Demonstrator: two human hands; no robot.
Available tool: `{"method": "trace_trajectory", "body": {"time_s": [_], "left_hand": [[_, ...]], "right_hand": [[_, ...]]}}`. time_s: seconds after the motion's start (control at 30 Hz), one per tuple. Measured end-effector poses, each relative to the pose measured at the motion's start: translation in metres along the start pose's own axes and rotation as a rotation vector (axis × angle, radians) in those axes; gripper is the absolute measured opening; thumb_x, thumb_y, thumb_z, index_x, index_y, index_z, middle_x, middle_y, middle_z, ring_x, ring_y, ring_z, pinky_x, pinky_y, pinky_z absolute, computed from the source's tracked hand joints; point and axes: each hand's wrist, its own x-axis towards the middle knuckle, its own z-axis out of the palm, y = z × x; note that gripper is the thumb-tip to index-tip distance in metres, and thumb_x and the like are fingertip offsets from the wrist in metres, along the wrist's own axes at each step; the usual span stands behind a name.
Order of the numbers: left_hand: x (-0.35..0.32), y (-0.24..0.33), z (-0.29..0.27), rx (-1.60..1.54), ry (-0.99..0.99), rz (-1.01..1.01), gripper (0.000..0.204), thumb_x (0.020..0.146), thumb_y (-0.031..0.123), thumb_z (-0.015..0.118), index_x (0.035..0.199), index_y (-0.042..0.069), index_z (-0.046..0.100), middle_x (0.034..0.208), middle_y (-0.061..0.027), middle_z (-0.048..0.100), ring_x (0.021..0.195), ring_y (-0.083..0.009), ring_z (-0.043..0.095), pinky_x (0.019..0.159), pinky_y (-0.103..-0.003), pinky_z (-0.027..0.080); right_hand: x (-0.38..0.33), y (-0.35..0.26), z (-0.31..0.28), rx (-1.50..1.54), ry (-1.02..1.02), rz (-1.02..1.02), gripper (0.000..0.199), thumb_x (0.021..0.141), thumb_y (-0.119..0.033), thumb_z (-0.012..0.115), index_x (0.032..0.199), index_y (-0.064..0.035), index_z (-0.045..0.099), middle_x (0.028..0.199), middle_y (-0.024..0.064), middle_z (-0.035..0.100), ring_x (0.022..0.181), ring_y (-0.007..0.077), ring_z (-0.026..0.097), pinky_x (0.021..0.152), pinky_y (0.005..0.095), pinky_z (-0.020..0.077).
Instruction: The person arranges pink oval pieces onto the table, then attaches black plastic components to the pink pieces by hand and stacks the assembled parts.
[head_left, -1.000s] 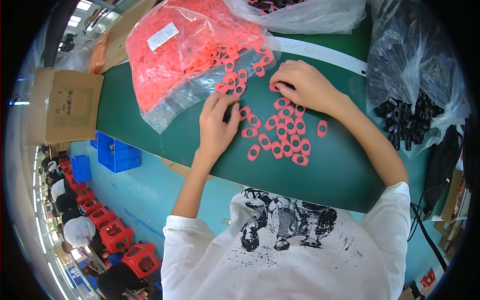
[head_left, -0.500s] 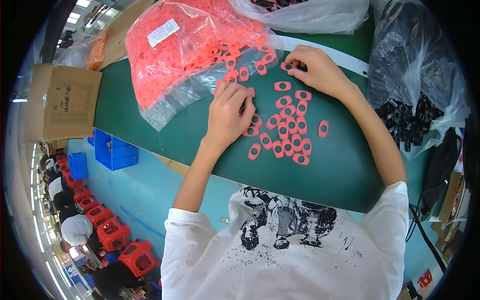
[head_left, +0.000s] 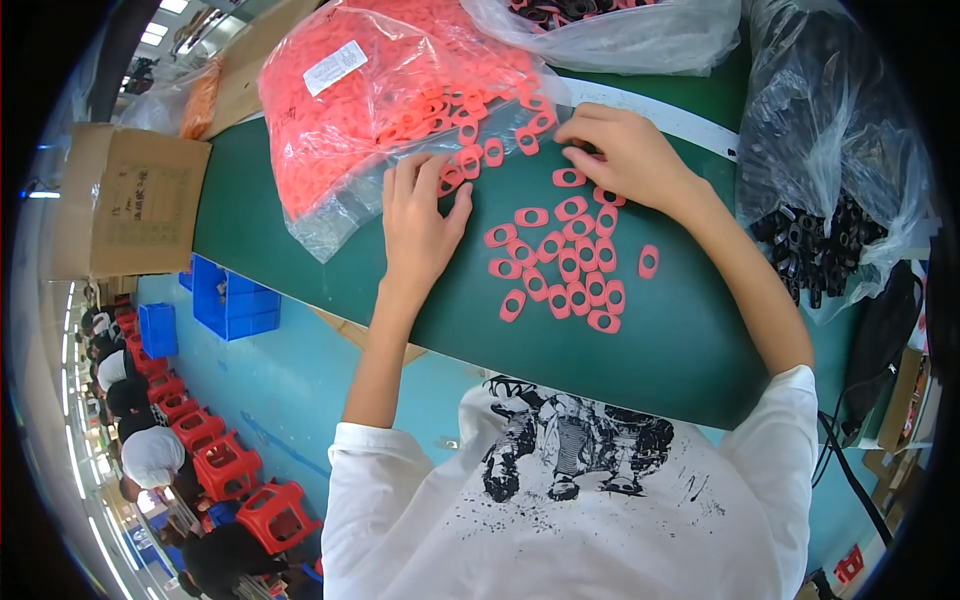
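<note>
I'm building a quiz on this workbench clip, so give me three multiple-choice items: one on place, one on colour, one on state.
1. Where do the black parts lie?
A. in a clear bag at the person's right
B. in the cardboard box
C. loose by the left hand

2. What colour are the loose rings on the table?
A. blue
B. coral red
C. white

3. How is the left hand?
A. clenched in a fist
B. flat, palm down
C. raised off the table

Answers: 1 A, clear plastic surrounds them; 2 B, they match the big bag's contents; 3 B, fingers lie spread on the surface.

Left hand (head_left: 418,222) flat, fingers (head_left: 405,178) spread, right hand (head_left: 625,155) curled (fingertips down), both forearms extended
</note>
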Motion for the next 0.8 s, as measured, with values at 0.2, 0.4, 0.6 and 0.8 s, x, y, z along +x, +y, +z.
{"method": "trace_trajectory", "body": {"time_s": [0.2,0.4,0.6,0.8], "left_hand": [[-0.001,-0.014,-0.001,-0.052,-0.140,-0.031,0.024,0.078,0.004,0.071,0.101,0.002,0.064,0.103,-0.0107,0.059,0.094,-0.0303,0.055,0.082,-0.039,0.047],[-0.008,-0.015,-0.015,-0.183,-0.229,-0.058,0.023,0.078,0.002,0.070,0.100,0.002,0.064,0.104,-0.0109,0.059,0.094,-0.0288,0.056,0.081,-0.038,0.049],[-0.020,-0.013,-0.025,-0.265,-0.193,-0.078,0.018,0.084,0.000,0.067,0.101,0.000,0.064,0.097,-0.0122,0.064,0.080,-0.0225,0.063,0.066,-0.033,0.052],[-0.031,-0.019,-0.028,-0.316,-0.057,-0.312,0.013,0.088,0.002,0.065,0.101,-0.001,0.065,0.074,-0.0111,0.065,0.058,-0.0142,0.059,0.055,-0.028,0.047]], "right_hand": [[0.025,-0.019,0.029,-0.229,-0.004,-0.041,0.013,0.085,-0.012,0.061,0.096,-0.0051,0.066,0.092,0.0098,0.064,0.078,0.0313,0.063,0.070,0.0413,0.0510],[0.016,-0.027,0.006,-0.173,-0.267,-0.009,0.010,0.078,-0.011,0.061,0.078,-0.0007,0.062,0.079,0.0157,0.064,0.072,0.0342,0.064,0.064,0.0445,0.0513],[0.032,-0.039,0.011,-0.185,-0.179,-0.031,0.015,0.081,-0.016,0.067,0.089,-0.0040,0.063,0.087,0.0111,0.063,0.080,0.0308,0.062,0.071,0.0407,0.0500],[0.049,-0.034,0.050,-0.203,-0.024,-0.172,0.016,0.081,-0.018,0.068,0.086,-0.0041,0.062,0.092,0.0096,0.058,0.083,0.0286,0.062,0.070,0.0397,0.0502]]}}
